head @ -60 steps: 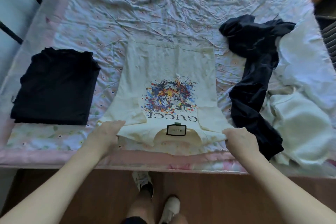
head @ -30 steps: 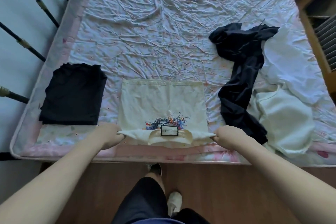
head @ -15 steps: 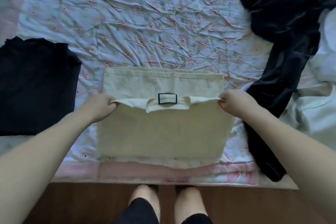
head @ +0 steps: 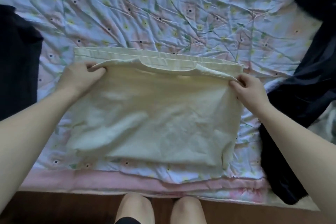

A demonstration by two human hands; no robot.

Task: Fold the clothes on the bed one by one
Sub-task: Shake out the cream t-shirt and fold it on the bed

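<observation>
Left hand (head: 81, 76) and right hand (head: 250, 91) pinch the collar-edge corners of the cream cotton T-shirt (head: 151, 114), its long axis running left–right, hem just beyond the fingers.

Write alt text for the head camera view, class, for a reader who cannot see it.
Two hands, left hand and right hand, pinch the shoulder corners of a cream T-shirt, folding it toward its far hem on a floral bedsheet. A folded black garment lies left; a loose dark garment lies right.
</observation>
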